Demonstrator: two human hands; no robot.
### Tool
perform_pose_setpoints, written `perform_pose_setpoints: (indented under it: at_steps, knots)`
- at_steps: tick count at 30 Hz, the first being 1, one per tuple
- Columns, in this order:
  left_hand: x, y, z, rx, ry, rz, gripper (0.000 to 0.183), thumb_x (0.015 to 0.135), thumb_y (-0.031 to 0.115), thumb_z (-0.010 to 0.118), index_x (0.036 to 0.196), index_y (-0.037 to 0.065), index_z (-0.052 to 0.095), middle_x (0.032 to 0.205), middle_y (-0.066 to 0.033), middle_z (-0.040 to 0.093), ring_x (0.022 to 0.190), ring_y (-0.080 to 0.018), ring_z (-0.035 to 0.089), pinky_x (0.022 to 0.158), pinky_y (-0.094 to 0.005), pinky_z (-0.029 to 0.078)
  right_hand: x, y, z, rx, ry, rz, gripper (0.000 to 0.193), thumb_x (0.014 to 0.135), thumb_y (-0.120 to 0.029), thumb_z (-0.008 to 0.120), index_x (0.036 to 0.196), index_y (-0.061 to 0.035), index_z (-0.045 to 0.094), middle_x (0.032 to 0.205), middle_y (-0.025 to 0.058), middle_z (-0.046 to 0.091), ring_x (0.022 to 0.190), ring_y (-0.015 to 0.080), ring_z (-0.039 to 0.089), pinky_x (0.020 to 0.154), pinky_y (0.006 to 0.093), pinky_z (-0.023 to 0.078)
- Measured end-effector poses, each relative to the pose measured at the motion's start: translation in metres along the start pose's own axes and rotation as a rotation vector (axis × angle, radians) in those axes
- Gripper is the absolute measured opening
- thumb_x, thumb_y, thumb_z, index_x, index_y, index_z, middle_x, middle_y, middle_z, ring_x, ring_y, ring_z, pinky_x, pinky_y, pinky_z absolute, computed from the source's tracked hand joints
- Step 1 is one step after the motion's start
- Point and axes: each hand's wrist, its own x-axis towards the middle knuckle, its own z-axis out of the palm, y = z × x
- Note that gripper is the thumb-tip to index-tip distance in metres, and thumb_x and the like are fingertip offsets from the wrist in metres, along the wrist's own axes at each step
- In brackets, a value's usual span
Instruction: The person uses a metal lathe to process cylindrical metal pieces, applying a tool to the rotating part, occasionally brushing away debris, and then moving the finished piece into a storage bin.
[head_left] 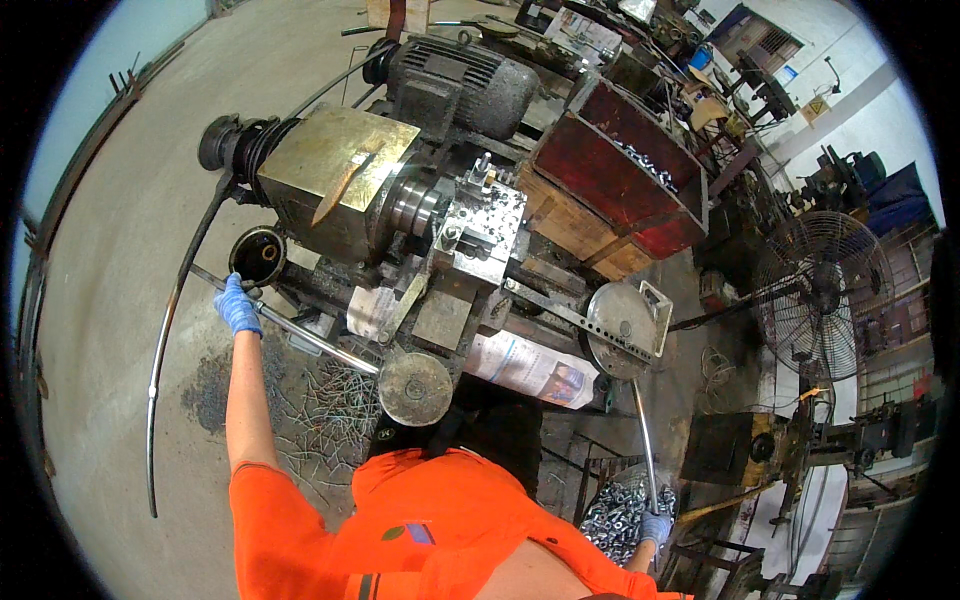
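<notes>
My left hand, in a blue glove, is closed around a bare metal lever. This lever slopes down to a round grey disc at the front of a greasy lathe-like machine. Just beyond the left hand is a dark round cup. At the lower right, my gloved right hand grips the low end of a long metal lever, which hangs from a larger round plate. Between the hands, a metal-shaving-covered tool block faces the machine's shiny chuck.
Small metal parts fill a container beside my right hand. Curly metal shavings litter the floor. A red bin on a wooden crate holds more parts. A motor sits behind; a caged fan stands right.
</notes>
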Motion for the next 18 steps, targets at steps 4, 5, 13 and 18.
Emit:
perform_pose_setpoints:
  at_steps: [4, 5, 13, 18]
  knots:
    - [0.004, -0.003, -0.001, 0.006, -0.001, -0.015, 0.015, 0.083, 0.011, 0.056, 0.089, -0.003, 0.054, 0.062, -0.0137, 0.061, 0.042, -0.0197, 0.057, 0.037, -0.0302, 0.047, -0.007, -0.014, -0.015, -0.021, -0.101, 0.075, 0.039, 0.062, -0.029, 0.067, 0.095, -0.0076, 0.067, 0.095, 0.021, 0.064, 0.09, 0.0348, 0.062, 0.078, 0.0415, 0.048]
    - [0.005, -0.004, -0.001, 0.01, -0.005, -0.016, 0.015, 0.083, 0.011, 0.056, 0.089, -0.003, 0.054, 0.062, -0.0137, 0.061, 0.042, -0.0196, 0.057, 0.037, -0.0301, 0.047, -0.012, -0.018, -0.02, 0.01, -0.088, 0.042, 0.041, 0.063, -0.03, 0.066, 0.097, -0.0078, 0.066, 0.096, 0.0214, 0.064, 0.091, 0.0348, 0.061, 0.078, 0.0412, 0.048]
    - [-0.001, 0.002, 0.001, 0.012, 0.01, -0.025, 0.015, 0.084, 0.012, 0.057, 0.088, -0.002, 0.053, 0.061, -0.0129, 0.06, 0.041, -0.0192, 0.055, 0.036, -0.0302, 0.046, -0.027, -0.03, -0.038, 0.03, -0.104, 0.074, 0.046, 0.066, -0.035, 0.066, 0.1, -0.0036, 0.064, 0.097, 0.0224, 0.063, 0.092, 0.0348, 0.061, 0.08, 0.0395, 0.048]
    - [0.001, 0.0, 0.0, -0.008, 0.015, -0.02, 0.015, 0.084, 0.012, 0.057, 0.087, -0.002, 0.053, 0.061, -0.0137, 0.06, 0.041, -0.0198, 0.055, 0.037, -0.0306, 0.046, -0.013, -0.012, -0.011, 0.071, -0.076, 0.048, 0.038, 0.063, -0.035, 0.067, 0.086, -0.0036, 0.068, 0.09, 0.0215, 0.064, 0.089, 0.0352, 0.062, 0.079, 0.0403, 0.048]
